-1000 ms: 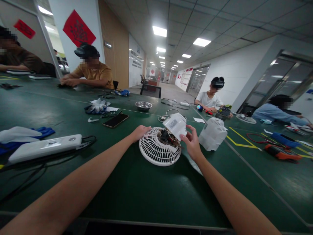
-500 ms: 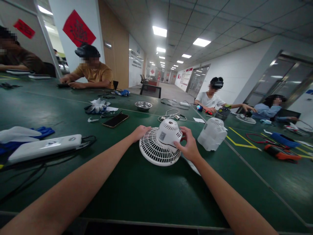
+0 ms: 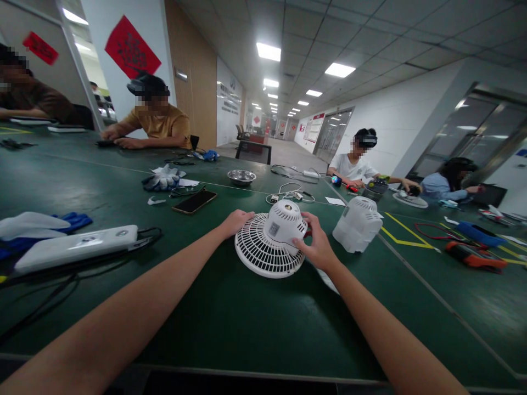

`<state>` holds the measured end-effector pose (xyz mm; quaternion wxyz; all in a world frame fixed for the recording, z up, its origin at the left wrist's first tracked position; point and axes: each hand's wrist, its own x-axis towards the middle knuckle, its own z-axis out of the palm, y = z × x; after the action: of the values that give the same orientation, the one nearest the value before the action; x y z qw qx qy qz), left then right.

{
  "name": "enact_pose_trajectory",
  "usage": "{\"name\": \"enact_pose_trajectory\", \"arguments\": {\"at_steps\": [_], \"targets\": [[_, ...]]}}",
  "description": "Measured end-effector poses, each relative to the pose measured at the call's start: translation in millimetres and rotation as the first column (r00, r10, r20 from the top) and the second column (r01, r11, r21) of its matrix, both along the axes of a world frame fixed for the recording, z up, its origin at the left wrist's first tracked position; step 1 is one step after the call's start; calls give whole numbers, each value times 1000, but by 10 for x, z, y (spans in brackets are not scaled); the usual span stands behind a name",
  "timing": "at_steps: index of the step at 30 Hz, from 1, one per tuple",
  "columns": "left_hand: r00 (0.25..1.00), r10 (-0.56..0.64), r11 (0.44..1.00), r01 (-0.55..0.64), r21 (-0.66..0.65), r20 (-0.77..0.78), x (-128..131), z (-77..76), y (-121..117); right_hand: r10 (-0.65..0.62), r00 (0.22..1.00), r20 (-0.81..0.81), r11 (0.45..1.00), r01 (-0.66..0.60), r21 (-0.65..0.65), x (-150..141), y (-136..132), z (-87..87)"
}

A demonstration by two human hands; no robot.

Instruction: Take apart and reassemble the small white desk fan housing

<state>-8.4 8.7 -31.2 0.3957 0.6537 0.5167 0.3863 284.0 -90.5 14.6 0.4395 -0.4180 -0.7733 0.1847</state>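
Observation:
A white fan head lies face down on the green table in front of me, with its slotted motor housing (image 3: 283, 226) on top of the round rear grille (image 3: 263, 259). My left hand (image 3: 237, 224) holds the upper left rim of the grille, its fingertips partly hidden. On the other side, my right hand (image 3: 318, 244) grips the motor housing, thumb at the front and fingers curled around its right side. A flat white piece (image 3: 327, 281), partly covered by my right wrist, lies under that forearm. To the right stands a white plastic housing (image 3: 357, 226).
Left lie a white elongated device (image 3: 78, 249), blue-and-white gloves (image 3: 45, 227) and a phone (image 3: 195, 201). Behind the fan are a metal bowl (image 3: 241, 177) and a white cable (image 3: 290, 192). An orange multimeter (image 3: 475, 257) lies right. Several people sit around the table.
My hands and the fan hold almost the same position. At the far right, a co-worker's hand has lowered onto a round white part, and the person in blue has turned and leaned forward.

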Motion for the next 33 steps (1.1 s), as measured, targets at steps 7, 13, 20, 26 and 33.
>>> {"name": "enact_pose_trajectory", "arguments": {"at_steps": [7, 13, 20, 26, 33], "targets": [[982, 110, 981, -82, 176, -154, 39, 45, -31, 5, 1000, 13, 999, -5, -49, -1, -18, 24], [979, 122, 918, -49, 394, -163, 114, 244, -179, -8, 1000, -8, 999, 7, -37, -2, -5, 19], [942, -203, 845, 307, 439, -267, 271, 424, -436, -9, 1000, -21, 998, 8, -58, 14, 24, -7], [910, -262, 821, 385, 421, -322, 268, 432, -447, -21, 999, 28, 999, 22, -43, 24, 16, 13], [870, -190, 830, 391, 399, -456, 309, 456, -487, -24, 998, 60, 999, 26, -35, 43, 22, 19]]}}
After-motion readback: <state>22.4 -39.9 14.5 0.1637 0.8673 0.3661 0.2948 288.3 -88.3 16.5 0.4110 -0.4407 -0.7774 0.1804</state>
